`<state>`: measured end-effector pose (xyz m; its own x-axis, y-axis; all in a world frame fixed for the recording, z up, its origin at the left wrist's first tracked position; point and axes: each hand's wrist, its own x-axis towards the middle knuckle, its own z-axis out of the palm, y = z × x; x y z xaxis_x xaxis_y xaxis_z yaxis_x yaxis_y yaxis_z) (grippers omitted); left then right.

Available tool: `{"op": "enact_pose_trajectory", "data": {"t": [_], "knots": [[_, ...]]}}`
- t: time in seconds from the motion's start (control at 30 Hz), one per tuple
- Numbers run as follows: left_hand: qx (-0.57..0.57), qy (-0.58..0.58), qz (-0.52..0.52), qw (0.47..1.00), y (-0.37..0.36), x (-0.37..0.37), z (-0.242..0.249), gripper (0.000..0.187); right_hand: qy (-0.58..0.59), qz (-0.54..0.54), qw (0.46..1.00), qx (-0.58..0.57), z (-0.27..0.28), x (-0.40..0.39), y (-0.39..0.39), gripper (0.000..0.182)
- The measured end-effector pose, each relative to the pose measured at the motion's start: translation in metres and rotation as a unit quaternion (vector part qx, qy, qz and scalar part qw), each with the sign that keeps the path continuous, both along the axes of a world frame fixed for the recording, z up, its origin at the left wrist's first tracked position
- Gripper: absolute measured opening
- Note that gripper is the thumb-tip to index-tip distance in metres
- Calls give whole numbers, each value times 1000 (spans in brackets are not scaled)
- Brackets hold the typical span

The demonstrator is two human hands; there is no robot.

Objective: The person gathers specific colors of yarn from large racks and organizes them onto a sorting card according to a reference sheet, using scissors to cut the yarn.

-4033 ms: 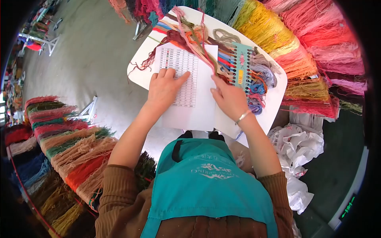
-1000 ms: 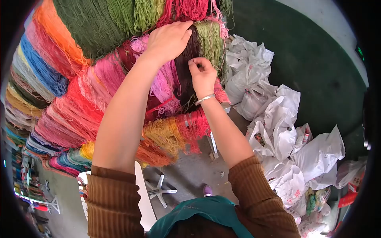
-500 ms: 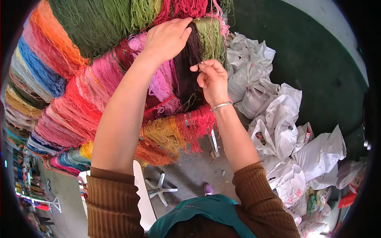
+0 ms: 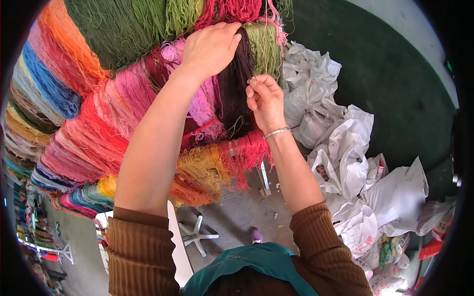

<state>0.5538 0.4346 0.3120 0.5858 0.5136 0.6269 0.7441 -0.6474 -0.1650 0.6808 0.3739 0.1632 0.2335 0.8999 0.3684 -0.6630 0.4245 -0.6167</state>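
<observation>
My left hand [image 4: 211, 48] lies flat over the upper part of a dark brown yarn hank [image 4: 234, 91], its fingers pointing toward the crimson yarn [image 4: 232, 10]. Lower and to the right, my right hand [image 4: 266, 96] pinches a thin dark strand between thumb and forefinger at the hank's right edge. A silver bangle [image 4: 276, 132] circles my right wrist. Olive-green yarn [image 4: 263, 47] hangs just right of the brown hank, and pink-violet yarn [image 4: 201, 101] hangs to its left.
Many coloured hanks [image 4: 94, 143] spread across the left. White plastic bags [image 4: 345, 148] are heaped at the right beside a dark green surface [image 4: 390, 79]. Below are a white tabletop [image 4: 177, 246], a chair base [image 4: 197, 236] and a shoe [image 4: 256, 236].
My right forefinger has drawn in toward the thumb. My left hand stays on the yarn, and the view has shifted slightly.
</observation>
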Motion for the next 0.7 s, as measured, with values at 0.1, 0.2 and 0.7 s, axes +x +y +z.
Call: {"op": "enact_pose_trajectory", "data": {"t": [0.1,0.2,0.7], "knots": [[52,-22,-23,998,2,1,-4,35,-8,13,1000,0,0,2,-1,4],[67,-26,-26,997,5,2,-7,34,-23,-15,1000,-2,3,2,-3,4],[59,-25,-28,998,2,1,-6,35,-21,-21,999,14,9,17,-17,6]]}}
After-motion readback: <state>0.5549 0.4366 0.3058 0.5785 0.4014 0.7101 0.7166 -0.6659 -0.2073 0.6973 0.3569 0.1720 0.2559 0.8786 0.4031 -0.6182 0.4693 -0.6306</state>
